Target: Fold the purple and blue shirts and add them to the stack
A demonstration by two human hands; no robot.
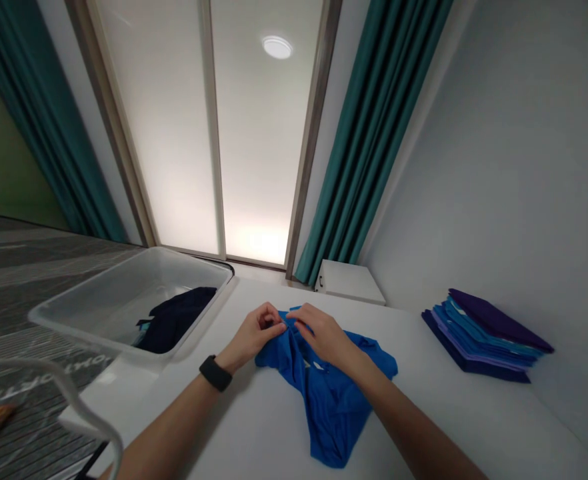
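A crumpled bright blue garment (331,393) lies on the white table (254,427) in front of me. My left hand (257,333), with a black band on its wrist, pinches the garment's far edge. My right hand (321,333) rests on the cloth right beside it, its fingers also closed on that edge. The two hands nearly touch at the fingertips.
A clear plastic bin (124,300) at the left holds dark navy clothing (177,317). A stack of folded blue and purple garments (487,333) sits at the right by the wall. A small white cabinet (349,280), teal curtains and a window stand behind the table.
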